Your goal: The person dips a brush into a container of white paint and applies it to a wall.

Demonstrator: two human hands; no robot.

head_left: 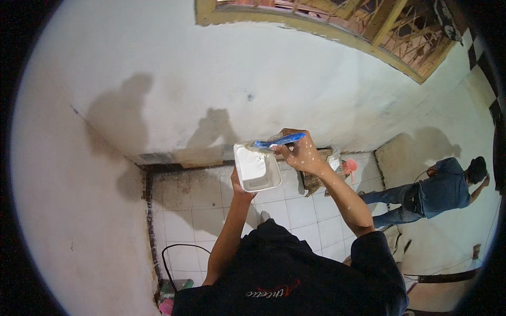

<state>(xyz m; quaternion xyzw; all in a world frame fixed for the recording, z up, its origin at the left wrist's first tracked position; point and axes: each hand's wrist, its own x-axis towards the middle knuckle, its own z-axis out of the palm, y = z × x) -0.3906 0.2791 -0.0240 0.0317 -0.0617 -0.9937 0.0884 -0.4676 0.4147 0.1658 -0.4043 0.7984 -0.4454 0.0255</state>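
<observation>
1. The left hand (241,190) is partly closed around the left side and the lower corner of a white tub (273,180) and holds it up above the floor. Some of its fingers are hidden by the tub.
2. The tub has a squarish shape with rounded corners, and its open top faces the camera. White paint (251,160) covers a large part of its inside; the corner nearest to the body looks more grey.
3. The right hand (301,156) is closed on the blue handle of a paintbrush (290,138). White drops are visible on this hand and along the forearm.
4. The brush lies almost level across the far edge of the tub, its bristle end toward the left. Whether the bristles touch the paint, I cannot tell.
5. In front is a pale wall (174,52) with shadows on it, and above there is a window (305,27) with a yellowish frame.
6. Below is the floor (300,211) of white tiles. Beyond the right forearm, a woven sack (314,183) and a pink object (350,166) lie near the wall.
7. At the right, another person (443,189) in a blue shirt faces the side wall, one arm raised; what that person holds is not clear.
</observation>
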